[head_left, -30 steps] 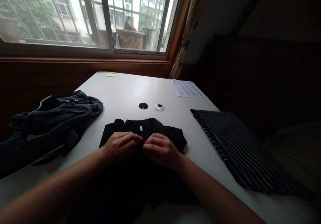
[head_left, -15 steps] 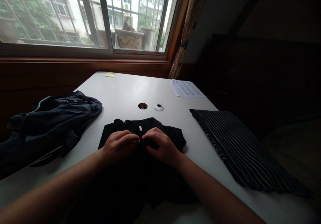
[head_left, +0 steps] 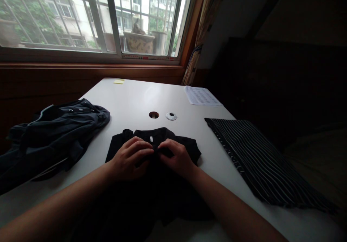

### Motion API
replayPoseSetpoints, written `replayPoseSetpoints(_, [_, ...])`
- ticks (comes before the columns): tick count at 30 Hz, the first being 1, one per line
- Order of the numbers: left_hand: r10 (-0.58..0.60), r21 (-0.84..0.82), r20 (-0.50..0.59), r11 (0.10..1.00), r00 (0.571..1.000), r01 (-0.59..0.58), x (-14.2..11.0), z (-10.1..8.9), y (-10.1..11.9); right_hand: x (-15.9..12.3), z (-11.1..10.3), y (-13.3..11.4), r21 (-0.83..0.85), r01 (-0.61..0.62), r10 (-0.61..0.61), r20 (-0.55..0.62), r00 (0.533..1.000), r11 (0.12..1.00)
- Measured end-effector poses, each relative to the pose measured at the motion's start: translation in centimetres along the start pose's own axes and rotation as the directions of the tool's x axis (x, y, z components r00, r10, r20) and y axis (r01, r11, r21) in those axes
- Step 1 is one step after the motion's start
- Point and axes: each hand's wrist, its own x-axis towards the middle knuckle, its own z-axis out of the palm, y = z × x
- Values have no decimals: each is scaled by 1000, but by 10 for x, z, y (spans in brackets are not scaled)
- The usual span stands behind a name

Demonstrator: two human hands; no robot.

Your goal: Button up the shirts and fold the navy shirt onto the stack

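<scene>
A black collared shirt point(head_left: 146, 195) lies spread in front of me, its collar toward the window and a small white label inside the neck. At the front just below the collar, my left hand point(head_left: 132, 157) pinches the dark cloth between thumb and fingers. My right hand point(head_left: 176, 157) is closed on the shirt's front edge right beside it, the fingertips of both hands almost meeting. Whatever small part lies between the fingertips is too dark to make out.
On the white table point(head_left: 135, 97), a dark blue garment point(head_left: 62, 126) lies at left and a black striped cloth point(head_left: 257, 159) at right. Farther back are a cable hole point(head_left: 154, 115), its round white cover point(head_left: 171, 116), printed papers point(head_left: 203, 95) and a yellow note point(head_left: 119, 81).
My left hand has shifted slightly right, its fingers curling more over the cloth. My right fingers have bent closer around the shirt's front. The shirt stays in place.
</scene>
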Motion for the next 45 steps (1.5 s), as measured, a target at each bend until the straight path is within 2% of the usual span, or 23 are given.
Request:
replayPoseSetpoints(7, [-93, -38, 67, 995, 993, 96, 1, 8, -1, -2, 3, 1, -51, 65, -64, 16, 998, 997])
replayPoseSetpoints(11, [-88, 13, 15, 996, 996, 87, 1, 9, 2, -4, 3, 3, -57, 108, -106, 32, 994, 992])
replayPoseSetpoints(16, [-37, 57, -39, 998, 999, 39, -1, 8, 2, -3, -3, -4, 33, 122, -124, 61, 990, 992])
replayPoseSetpoints(22, [52, 73, -38, 996, 998, -49, 0, 4, 1, 0, -11, -12, 153, 63, -68, 31, 997, 986])
replayPoseSetpoints(26, [68, 90, -47, 994, 997, -63, 1, 2, 2, 4, -13, -12, 252, -19, 1, 70, 998, 967])
replayPoseSetpoints(32, [69, 54, -39, 996, 997, -67, -2, 2, -2, 6, -9, -11, 291, -76, 41, 124, 991, 954])
replayPoseSetpoints(40, [-5, -31, -12, 1000, 1000, 4, -2, 3, -3, 3, -3, -2, 227, 5, -24, 84, 996, 974])
replayPoseSetpoints(45, [-54, -62, -41, 997, 998, 51, -2, 5, -2, 2, -3, 1, 162, 67, -80, 75, 994, 985])
